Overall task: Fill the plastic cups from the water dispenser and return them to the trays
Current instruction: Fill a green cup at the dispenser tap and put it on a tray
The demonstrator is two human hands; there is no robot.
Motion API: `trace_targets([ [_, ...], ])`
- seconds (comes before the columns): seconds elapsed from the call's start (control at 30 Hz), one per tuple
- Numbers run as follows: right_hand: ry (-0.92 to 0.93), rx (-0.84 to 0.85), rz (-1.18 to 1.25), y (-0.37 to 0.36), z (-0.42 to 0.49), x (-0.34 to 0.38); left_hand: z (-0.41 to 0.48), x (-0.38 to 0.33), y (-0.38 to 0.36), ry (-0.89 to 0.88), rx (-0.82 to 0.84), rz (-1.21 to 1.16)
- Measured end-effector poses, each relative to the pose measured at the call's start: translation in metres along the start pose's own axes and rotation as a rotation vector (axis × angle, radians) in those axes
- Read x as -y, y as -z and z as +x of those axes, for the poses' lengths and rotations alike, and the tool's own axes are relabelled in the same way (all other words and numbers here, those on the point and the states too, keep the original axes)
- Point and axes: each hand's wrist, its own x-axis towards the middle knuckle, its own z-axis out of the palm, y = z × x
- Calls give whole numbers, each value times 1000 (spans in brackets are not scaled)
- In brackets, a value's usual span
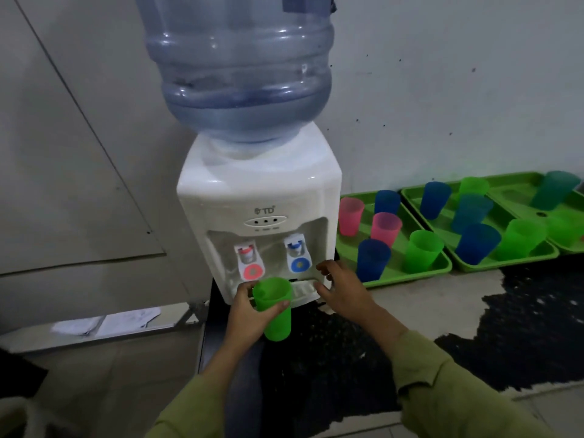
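A white water dispenser point(262, 197) with a large blue bottle point(243, 67) on top stands in the middle. It has a red tap point(249, 262) on the left and a blue tap point(298, 256) on the right. My left hand point(249, 314) grips an upright green plastic cup point(275, 308) just in front of the drip tray point(303, 290), below and between the taps. My right hand point(339, 287) hovers with relaxed fingers at the dispenser's lower right corner, holding nothing.
Three green trays stand to the right by the wall: the near tray point(407, 278), a middle tray point(512, 259) and a far tray point(568, 245). Several pink, blue, teal and green cups stand on them. A dark speckled surface point(331, 358) lies below the dispenser.
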Motion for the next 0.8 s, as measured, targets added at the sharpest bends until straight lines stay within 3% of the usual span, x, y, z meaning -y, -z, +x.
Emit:
trace_targets([
  [0.43, -14, 9, -21, -24, 8, 11, 36, 6, 24, -19, 1, -56],
  [0.8, -135, 231, 37, -62, 14, 21, 46, 2, 30, -96, 69, 38],
])
